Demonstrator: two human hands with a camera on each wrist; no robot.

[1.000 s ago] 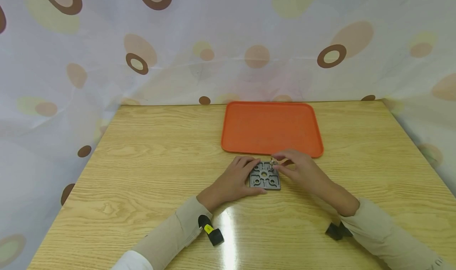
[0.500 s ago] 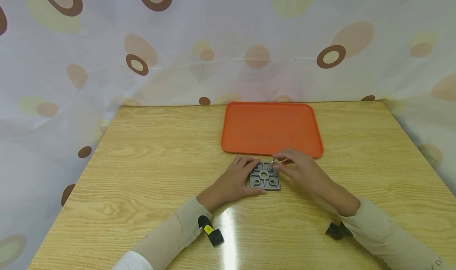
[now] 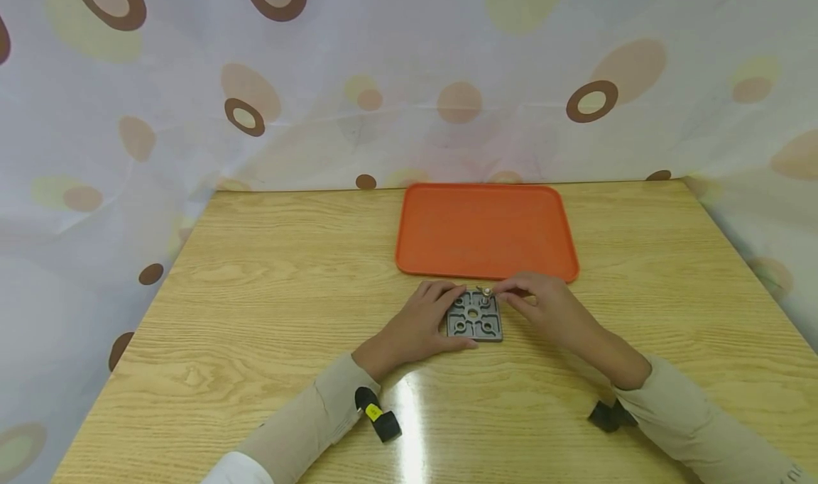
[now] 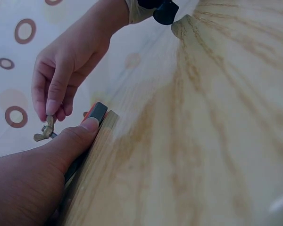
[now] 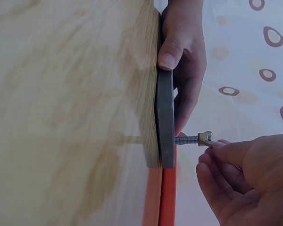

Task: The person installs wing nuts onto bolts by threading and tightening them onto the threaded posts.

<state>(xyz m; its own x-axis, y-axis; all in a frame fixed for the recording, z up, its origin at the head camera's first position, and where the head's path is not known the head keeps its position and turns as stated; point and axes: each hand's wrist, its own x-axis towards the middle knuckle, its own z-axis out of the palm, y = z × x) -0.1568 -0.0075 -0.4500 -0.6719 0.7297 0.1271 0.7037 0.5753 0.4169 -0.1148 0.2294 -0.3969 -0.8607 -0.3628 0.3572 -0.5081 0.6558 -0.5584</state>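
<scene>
A square grey metal plate with a center hole and corner holes lies on the table. My left hand grips it by opposite edges, thumb on the near side and fingers on the far side. From its far right corner a threaded bolt stands up. A brass-coloured wing nut sits near the bolt's free end. My right hand pinches one wing of this nut between thumb and finger. In the left wrist view, both wings of the wing nut show, one at the fingertips.
An orange tray lies just beyond the plate, with its near rim close to my right hand. Wooden table surface extends around both hands. A patterned cloth hangs behind the table and at its sides.
My right hand has shifted slightly to the right and toward me, its fingers closer together. The wing nut has turned and shows more clearly. My left hand and the plate stay put.
</scene>
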